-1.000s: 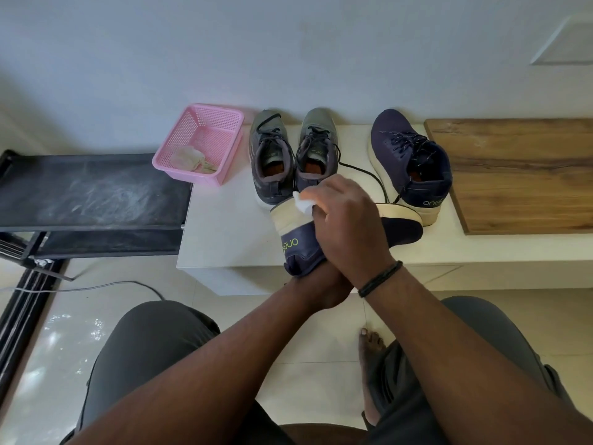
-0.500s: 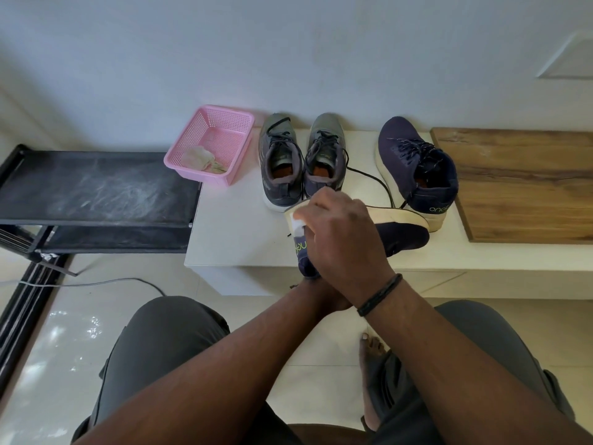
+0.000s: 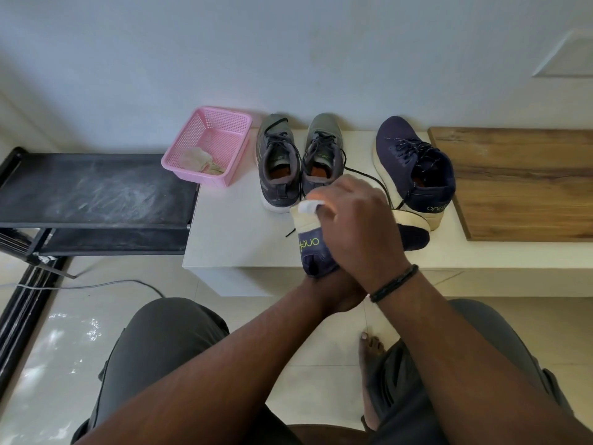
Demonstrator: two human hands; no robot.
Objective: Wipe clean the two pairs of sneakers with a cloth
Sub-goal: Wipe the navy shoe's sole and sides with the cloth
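Observation:
A navy sneaker (image 3: pixel 316 252) with a cream sole lies on its side in front of me, heel toward the left. My left hand (image 3: pixel 340 292) holds it from underneath and is mostly hidden by my right wrist. My right hand (image 3: pixel 356 220) pinches a white cloth (image 3: pixel 309 205) and presses it on the cream sole at the heel. The second navy sneaker (image 3: pixel 414 165) stands upright on the white ledge (image 3: pixel 234 239). A grey pair, its left shoe (image 3: pixel 277 162) and right shoe (image 3: pixel 322 152), stands beside it with loose black laces.
A pink plastic basket (image 3: pixel 208 146) with a crumpled cloth in it sits at the ledge's left end. A dusty black rack (image 3: pixel 93 194) stands further left, a wooden board (image 3: pixel 519 181) lies at the right. My knees and a bare foot (image 3: pixel 372 345) are on the tiled floor.
My right hand slid the cloth down over the heel, then back up to the sole's edge. The sneaker stays held in the same place.

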